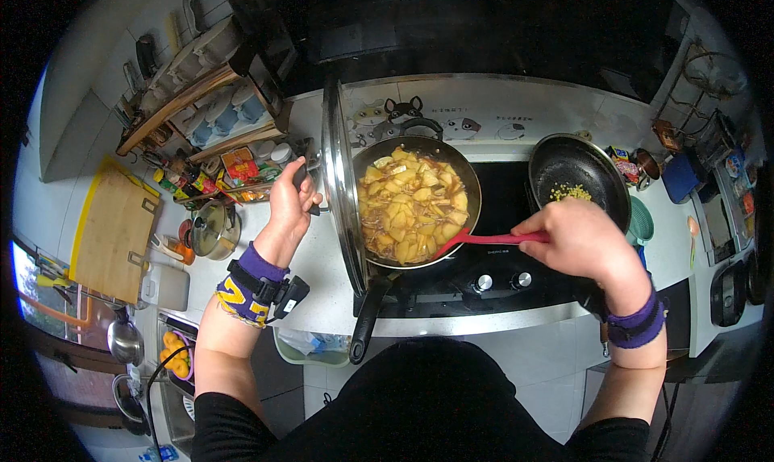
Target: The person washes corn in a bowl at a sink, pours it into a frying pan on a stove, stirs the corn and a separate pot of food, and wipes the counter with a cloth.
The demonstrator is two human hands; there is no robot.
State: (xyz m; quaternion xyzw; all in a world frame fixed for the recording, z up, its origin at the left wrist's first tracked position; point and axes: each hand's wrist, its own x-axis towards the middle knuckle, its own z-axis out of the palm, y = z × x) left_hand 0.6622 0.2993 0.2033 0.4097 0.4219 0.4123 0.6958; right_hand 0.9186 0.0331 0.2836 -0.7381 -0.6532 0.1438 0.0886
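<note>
A dark frying pan [477, 190] on the left of the black cooktop [423, 302] is full of sliced potatoes [411, 202] in brown sauce. My left hand [291, 196] grips the black handle of a glass pan lid [338, 190], which stands nearly on edge at the pan's left side. My right hand [571, 241] holds a red spatula [493, 238], its head dipped in the potatoes near the pan's right rim. Beyond this hand sits a black wok [589, 165] with small yellow pieces [568, 191] in it. The pan's black handle [370, 323] points toward me.
A wooden rack [193, 114] with cups and seasoning packets stands at left. Near it are a glass pot [216, 229] and a cutting board [115, 232]. A green basket [641, 220] sits right of the wok. Below the counter is a bin [311, 353].
</note>
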